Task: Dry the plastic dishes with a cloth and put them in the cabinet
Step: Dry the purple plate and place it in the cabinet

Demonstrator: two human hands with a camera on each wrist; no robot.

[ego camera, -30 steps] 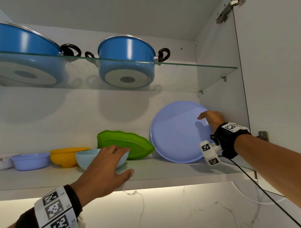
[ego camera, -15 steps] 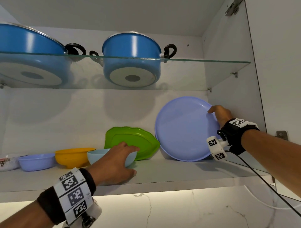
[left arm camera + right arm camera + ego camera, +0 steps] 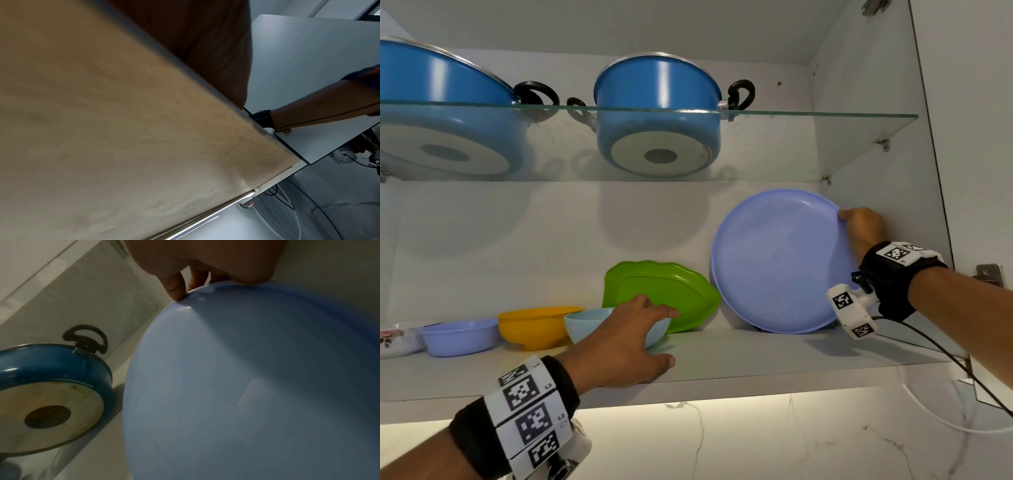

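A large lilac-blue plate [image 3: 774, 267] stands on edge at the right end of the lower cabinet shelf [image 3: 756, 356]. My right hand [image 3: 851, 221] grips its upper right rim; in the right wrist view the fingertips [image 3: 176, 293] hook over the rim of the plate [image 3: 246, 386]. A light blue bowl [image 3: 592, 325] sits mid-shelf. My left hand [image 3: 657, 334] lies over its front right side with fingers stretched and the thumb on the shelf. A green leaf-shaped plate [image 3: 664, 291] leans on the back wall behind the bowl. No cloth shows.
Left of the light blue bowl sit a yellow bowl [image 3: 534, 325], a lilac bowl [image 3: 458, 337] and a floral dish [image 3: 393, 339]. Two blue pots [image 3: 657, 116] stand on the glass shelf [image 3: 808, 114] above. The cabinet's side wall [image 3: 876, 154] is close to my right hand.
My right hand has slid up and right along the plate's rim, and the plate now stands more upright nearer the side wall. My left hand has stayed on the light blue bowl.
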